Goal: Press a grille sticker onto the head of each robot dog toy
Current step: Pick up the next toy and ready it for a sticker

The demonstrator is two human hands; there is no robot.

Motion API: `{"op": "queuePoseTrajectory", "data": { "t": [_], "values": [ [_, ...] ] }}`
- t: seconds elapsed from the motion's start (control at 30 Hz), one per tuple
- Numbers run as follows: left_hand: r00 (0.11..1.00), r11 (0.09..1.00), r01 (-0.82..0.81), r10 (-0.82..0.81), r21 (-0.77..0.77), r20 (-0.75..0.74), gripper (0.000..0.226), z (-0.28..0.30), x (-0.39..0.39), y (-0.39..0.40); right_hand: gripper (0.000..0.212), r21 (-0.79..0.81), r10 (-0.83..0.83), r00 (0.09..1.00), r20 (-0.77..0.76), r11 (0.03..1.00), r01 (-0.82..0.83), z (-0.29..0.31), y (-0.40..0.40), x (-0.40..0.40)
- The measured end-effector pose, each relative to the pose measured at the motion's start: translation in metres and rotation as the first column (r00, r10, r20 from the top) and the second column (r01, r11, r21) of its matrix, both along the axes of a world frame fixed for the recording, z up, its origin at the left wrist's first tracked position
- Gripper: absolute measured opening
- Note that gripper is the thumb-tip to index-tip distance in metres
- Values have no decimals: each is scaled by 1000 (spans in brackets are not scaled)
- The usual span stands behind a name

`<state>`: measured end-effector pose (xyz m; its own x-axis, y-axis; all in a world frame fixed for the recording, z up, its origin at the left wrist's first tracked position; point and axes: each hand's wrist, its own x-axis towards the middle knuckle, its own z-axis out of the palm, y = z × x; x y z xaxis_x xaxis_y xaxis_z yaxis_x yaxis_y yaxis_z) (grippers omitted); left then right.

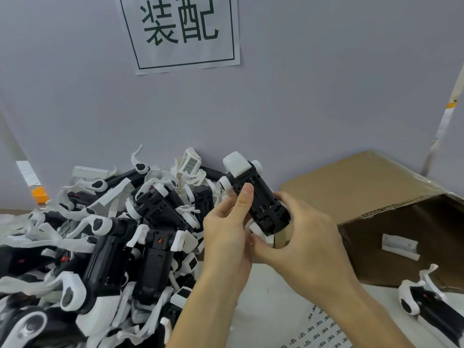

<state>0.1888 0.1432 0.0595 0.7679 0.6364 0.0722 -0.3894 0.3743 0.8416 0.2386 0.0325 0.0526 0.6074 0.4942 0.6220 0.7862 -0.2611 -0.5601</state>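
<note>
a pale grey wall (301,96) filled the upper half of the view, with a white paper sign (179,31) printed in dark characters taped to it. below, a large heap of black-and-white plastic robot dog toys (100,242) covered the left side of the white tabletop (271,302). an open brown cardboard box (391,204) lay on its side at the right, with one more black-and-white toy dog (426,307) just in front of it. a white sheet of small printed stickers (324,327) lay near the bottom edge.

in the middle, above the table, both hands held one black-bodied robot dog toy with a blank white head (256,197), belly side up, head pointing away. the left hand (226,234) gripped its side, thumb pressed on the black underside. the right hand (301,234) curled around its rear end.

no grille sticker showed on this head from this angle, so it seemed still to be done. one head in the heap (190,163) already bore a grille pattern; most of the pile looked left to do.
</note>
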Motion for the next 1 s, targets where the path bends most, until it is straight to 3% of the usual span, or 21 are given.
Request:
{"op": "queuePoseTrajectory", "data": {
  "t": [0.13, 0.2, 0.3, 0.37, 0.43, 0.53, 0.63, 0.73, 0.8, 0.9, 1.0],
  "values": [
    [995, 994, -80, 84, 70, -48, 29, -1, 4, -3, 62, -30, -110, 969, 222, 992, 119, -2, -2, 6],
    [996, 996, -56, 61, 64, -70, 34, 0, 6, -7, 65, -57, -140, 914, 380, 983, 174, -6, 0, 8],
    [997, 999, -43, 41, -20, -72, 50, -1, 8, -11, 73, -96, 29, 890, 454, 995, 17, -12, 1, 14],
    [996, 991, -86, 83, -106, -39, 48, -2, 7, -6, 78, -76, 196, 927, 319, 980, -181, -13, -2, 18],
    [994, 977, -105, 111, -188, 23, 38, -1, 5, 5, 79, 19, 263, 947, 182, 962, -271, -10, -6, 21],
    [993, 969, -64, 86, -237, 86, 45, 0, 1, 16, 62, 159, 172, 985, 25, 972, -174, -6, -9, 24],
    [991, 982, -62, 82, -177, 107, 50, 1, -2, 14, 36, 130, 94, 980, -174, 989, -72, -6, -8, 28],
    [990, 987, -28, 49, -159, 132, 65, 0, 0, 10, 32, 154, 201, 904, -378, 976, -153, -3, -8, 26],
    [991, 992, 25, -8, -124, 133, 58, -3, 0, 10, 35, 227, 334, 824, -457, 940, -255, -2, -8, 22],
    [989, 990, 122, -115, -75, 91, 43, -4, -2, 9, 35, 323, 487, 697, -526, 873, -366, -2, -5, 18],
    [984, 985, 150, -139, -90, 115, 42, -5, 1, 10, 32, 351, 511, 675, -532, 859, -373, -6, -2, 17]
  ]
}}
